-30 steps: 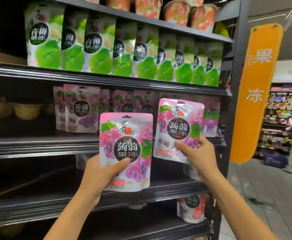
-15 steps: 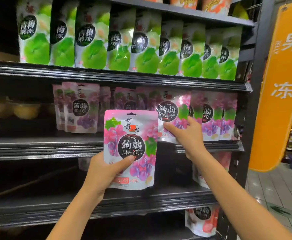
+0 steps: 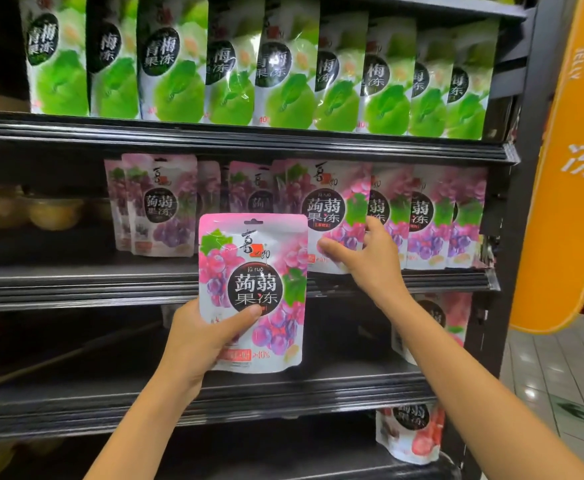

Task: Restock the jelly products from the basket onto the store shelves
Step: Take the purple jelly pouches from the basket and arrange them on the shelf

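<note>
Grape jelly pouch [image 3: 332,209] now sits in the shelf row [image 3: 432,220], no longer in mid-air, my right hand [image 3: 370,258] pinching its bottom edge. Below-left of those fingers, my left hand [image 3: 197,337] grips the second pouch [image 3: 252,289], next up.

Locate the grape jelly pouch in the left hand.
In the head view, the grape jelly pouch is centre frame, gripped low by the left hand, before the middle shelf, left of the right hand holding a second pouch.

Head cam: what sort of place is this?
Most likely a supermarket aisle: tiered black shelves faced with rows of green jelly pouches and purple grape pouches, plus an orange aisle sign.
</note>
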The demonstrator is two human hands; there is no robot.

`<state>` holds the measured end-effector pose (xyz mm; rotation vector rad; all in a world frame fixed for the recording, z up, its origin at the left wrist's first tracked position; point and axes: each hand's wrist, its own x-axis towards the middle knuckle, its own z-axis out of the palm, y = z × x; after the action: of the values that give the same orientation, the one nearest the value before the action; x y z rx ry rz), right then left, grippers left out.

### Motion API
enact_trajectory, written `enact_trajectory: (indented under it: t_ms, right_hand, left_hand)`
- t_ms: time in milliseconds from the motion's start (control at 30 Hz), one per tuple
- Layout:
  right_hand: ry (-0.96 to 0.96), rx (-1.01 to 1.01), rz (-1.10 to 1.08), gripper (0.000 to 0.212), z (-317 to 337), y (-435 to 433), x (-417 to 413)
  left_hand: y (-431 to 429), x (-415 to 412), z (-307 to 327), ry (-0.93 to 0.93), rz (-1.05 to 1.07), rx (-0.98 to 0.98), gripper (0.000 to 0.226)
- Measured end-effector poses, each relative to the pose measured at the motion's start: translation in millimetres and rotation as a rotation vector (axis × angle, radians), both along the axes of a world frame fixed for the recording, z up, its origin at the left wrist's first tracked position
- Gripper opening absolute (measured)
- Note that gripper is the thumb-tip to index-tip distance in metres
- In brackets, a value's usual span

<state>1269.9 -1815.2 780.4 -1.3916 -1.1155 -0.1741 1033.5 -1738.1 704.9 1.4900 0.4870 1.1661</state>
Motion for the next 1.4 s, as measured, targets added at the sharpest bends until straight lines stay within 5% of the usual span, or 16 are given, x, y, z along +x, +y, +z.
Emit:
enact_trajectory:
  t_ms: [133, 733, 967, 1133, 1267, 1400]
  right_hand:
    - [-0.040, 0.004, -0.089, 0.047, -10, -14, 8]
    - [-0.113, -0.058, -0.405, 0.051, -18, -17, 5]
    - [-0.105, -0.084, -0.373, 0.050, -16, -24, 3]
    - [-0.070, 0.125, -0.064, 0.021, -14, -39, -21]
    - [0.117, -0.169, 0.403, 0.025, -16, -40, -48]
    - [0.212, -0.109, 0.395, 0.037, -3, -31, -50]
  left_hand:
    - [0, 1, -3, 0.005, -0.003, 0.005, 0.054]
    - [-11, 4, -2, -0.017, 0.000, -0.010, 0.051]
    - [-15, 8, 9, -0.002, 0.012, -0.011, 0.046]
    - [-15, 13, 25, 0.020, 0.008, -0.005, 0.046]
    - [-15, 17, 38, 0.017, -0.008, 0.011, 0.043]
    - [-13, 23, 57, -0.061, 0.098, 0.091, 0.048]
